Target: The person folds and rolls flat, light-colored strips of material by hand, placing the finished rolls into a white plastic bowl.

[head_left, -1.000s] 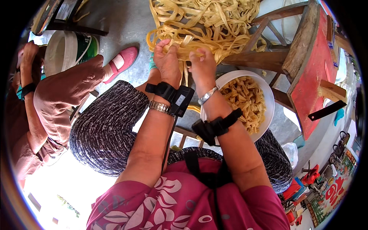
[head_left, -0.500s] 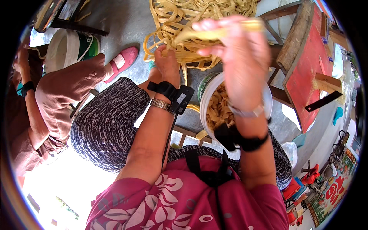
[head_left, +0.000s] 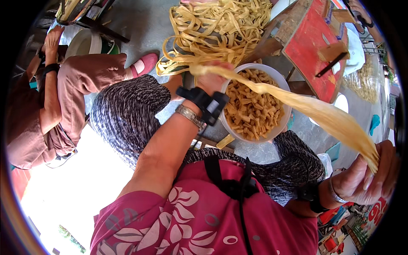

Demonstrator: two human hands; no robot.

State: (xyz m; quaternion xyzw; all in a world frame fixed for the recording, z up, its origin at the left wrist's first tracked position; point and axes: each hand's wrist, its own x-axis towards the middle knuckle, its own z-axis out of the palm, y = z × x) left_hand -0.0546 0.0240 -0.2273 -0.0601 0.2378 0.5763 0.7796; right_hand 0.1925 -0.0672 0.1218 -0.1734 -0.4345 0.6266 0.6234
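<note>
Two hands work with one flat yellow strip, stretched at a slant between them. The right hand pinches the strip's broad, fraying end between thumb and fingers, held far out to the person's right. From that grip the strip runs leftward and away, narrowing past a small knot-like lump, until it reaches the left hand. There the fingers are blurred and partly covered by the strip, so whether the left grip is pressed together or loose I cannot tell. Just right of the left grip, under the middle of the strip, stands a white bucket holding many short, folded yellow-brown pieces. Beyond the left grip, a loose heap of long yellow strips spreads near the grey floor. Farther out and left of the right grip is a piece of wooden furniture with a red panel. A black strap and a metal band circle the wrist behind the left grip; a silver bangle sits behind the right. Well left of the left grip, a second person in brown trousers sits with a pink shoe on the floor.
</note>
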